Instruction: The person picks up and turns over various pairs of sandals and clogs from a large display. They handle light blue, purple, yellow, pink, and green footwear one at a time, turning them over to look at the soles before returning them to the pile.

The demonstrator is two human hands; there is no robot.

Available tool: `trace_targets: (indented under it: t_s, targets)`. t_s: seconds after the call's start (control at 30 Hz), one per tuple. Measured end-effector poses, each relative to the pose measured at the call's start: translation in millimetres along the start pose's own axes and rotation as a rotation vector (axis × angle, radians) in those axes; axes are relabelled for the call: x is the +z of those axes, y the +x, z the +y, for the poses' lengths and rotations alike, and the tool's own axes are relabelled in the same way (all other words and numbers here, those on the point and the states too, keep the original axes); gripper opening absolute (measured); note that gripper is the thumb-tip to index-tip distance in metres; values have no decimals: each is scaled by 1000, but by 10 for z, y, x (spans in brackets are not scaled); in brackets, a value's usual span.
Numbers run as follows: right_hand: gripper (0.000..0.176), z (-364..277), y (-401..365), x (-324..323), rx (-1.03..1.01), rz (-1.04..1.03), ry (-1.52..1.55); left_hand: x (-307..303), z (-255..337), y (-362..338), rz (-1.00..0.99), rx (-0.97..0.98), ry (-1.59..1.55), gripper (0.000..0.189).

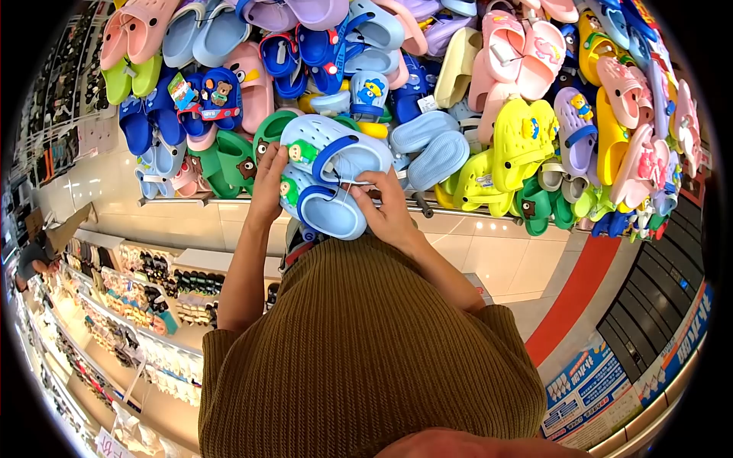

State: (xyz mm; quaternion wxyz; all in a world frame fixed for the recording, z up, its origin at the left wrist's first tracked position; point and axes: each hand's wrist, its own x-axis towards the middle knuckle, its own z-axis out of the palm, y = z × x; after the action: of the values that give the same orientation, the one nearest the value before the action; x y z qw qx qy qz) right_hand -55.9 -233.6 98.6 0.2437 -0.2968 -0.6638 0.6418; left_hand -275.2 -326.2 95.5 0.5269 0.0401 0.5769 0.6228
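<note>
A pair of light blue clogs [340, 216] with dark blue heel straps and green cartoon charms is held in front of my body, one clog above the other. My left hand [269, 183] grips the toe end, its fingers against the side near the charms. At the heel end, my right hand [384, 204] closes round the edges, with thumb and fingers near a thin tie that links the two clogs. Just behind them lie green clogs with bear faces [233, 156] and a pair of light blue slippers [439, 160].
A display heaped with colourful clogs [527, 145] spans the far side, with a metal rail [229, 200] along its near edge. Shelves of shoes [137, 282] stand at the left. A red floor stripe [573, 305] and a printed sign [592, 389] are at the right.
</note>
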Motion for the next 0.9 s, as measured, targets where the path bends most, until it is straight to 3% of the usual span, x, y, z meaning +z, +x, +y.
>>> trace_targets:
  t_s: [0.03, 0.17, 0.4, 0.63, 0.8, 0.9]
  targets:
    - [24, 13, 23, 14, -3, -11, 12, 40, 27, 17, 73, -28, -43, 31]
    - [27, -80, 115, 84, -4, 6, -52, -34, 43, 158, -26, -9, -61, 39]
    - [27, -408, 167, 267, 77, 86, -143, -183, 98, 298, -149, -163, -130, 50]
    - [30, -332, 118, 336, 180, 160, -158, -235, -37, 325, -90, -69, -74, 44]
    - [30, -449, 157, 344, 256, 175, -269, -228, -97, 363, -11, -117, -106, 47]
    - [28, -566, 272, 421, 72, 223, -378, -222, -42, 334, -38, -95, -96, 45]
